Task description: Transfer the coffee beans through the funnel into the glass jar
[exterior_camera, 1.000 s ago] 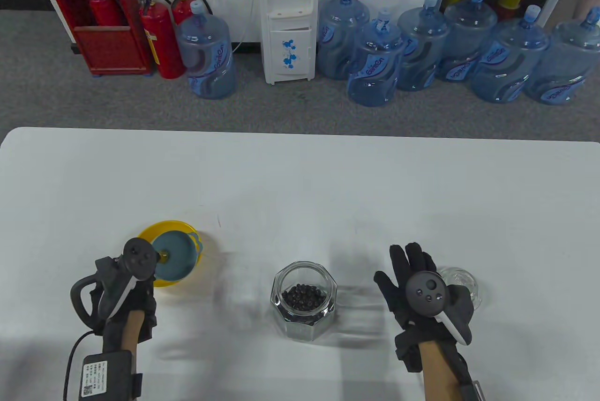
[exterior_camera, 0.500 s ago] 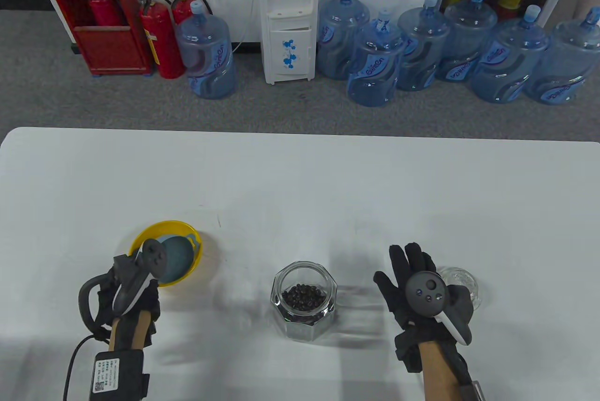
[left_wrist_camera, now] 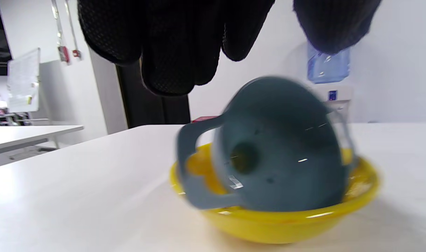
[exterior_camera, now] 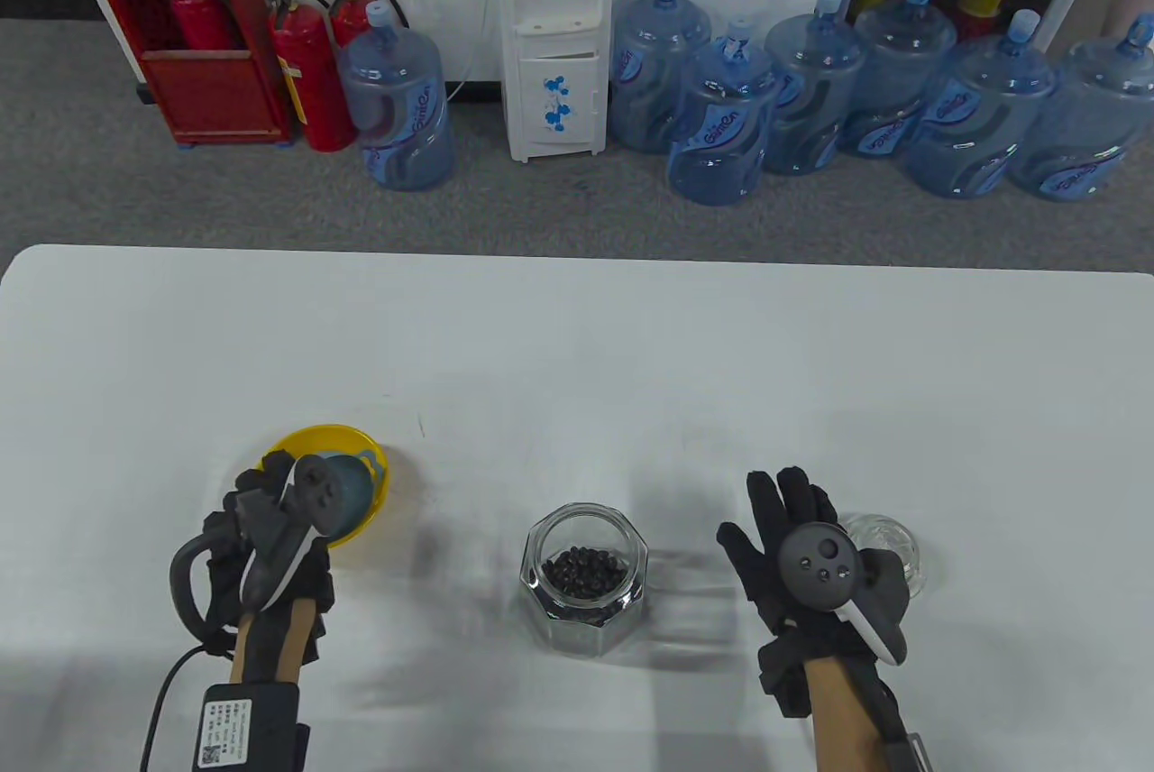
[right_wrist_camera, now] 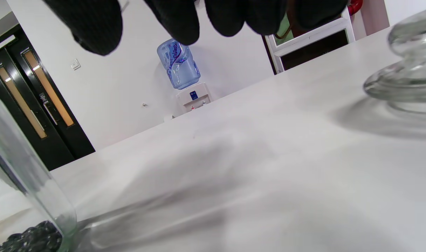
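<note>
Sideways, funnel (left_wrist_camera: 279, 147) in yellow bowl (left_wrist_camera: 279, 224) | mouth toward left hand (exterior_camera: 270, 537)

On the table (exterior_camera: 577, 339), the jar (exterior_camera: 584, 578) stands near the front edge at the middle, with coffee beans (exterior_camera: 584, 572) in it. Well to its left sits the bowl (exterior_camera: 374, 483), with the funnel (left_wrist_camera: 279, 147) lying tilted inside it. To the jar's right, apart from it, lies the lid (exterior_camera: 888, 537). The left hand (exterior_camera: 261, 556) is at the bowl's near side; the right hand (exterior_camera: 811, 565) is between jar and lid
</note>
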Motion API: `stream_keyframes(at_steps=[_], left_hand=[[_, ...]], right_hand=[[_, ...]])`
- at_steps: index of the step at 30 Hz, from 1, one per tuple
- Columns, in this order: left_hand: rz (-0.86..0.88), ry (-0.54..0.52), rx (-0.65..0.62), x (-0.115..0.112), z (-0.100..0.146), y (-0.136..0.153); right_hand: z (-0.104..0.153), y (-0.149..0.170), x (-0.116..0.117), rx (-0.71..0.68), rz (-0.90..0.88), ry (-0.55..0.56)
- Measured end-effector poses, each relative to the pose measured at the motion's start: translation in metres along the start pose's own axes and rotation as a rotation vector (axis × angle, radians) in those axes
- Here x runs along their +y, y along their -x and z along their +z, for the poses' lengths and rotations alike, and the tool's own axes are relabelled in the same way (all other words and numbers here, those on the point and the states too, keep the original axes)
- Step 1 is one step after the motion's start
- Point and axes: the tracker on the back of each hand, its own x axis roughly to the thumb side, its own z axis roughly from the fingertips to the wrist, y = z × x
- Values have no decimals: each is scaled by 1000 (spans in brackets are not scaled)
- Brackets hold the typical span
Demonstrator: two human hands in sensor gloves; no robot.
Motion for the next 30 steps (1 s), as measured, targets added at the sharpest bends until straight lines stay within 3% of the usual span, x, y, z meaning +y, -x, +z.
stream_keyframes(at_steps=[6, 11, 18, 23, 26, 30], left_hand=[[130, -62, -120, 13, 19, -29], [287, 59, -333, -1, 25, -45], [312, 51, -384, -43, 30, -46], [324, 17, -365, -48, 25, -40], [305, 56, -376, -51, 22, -40], [282, 124, -378, -52, 21, -45]], right_hand=[[1, 1, -1, -5, -13, 25], [1, 1, -1, -8, -18, 25], [2, 0, 0, -15, -9, 36], [3, 3, -3, 2, 25, 86], [5, 13, -8, 81, 98, 138], [5, 41, -17, 292, 192, 239]])
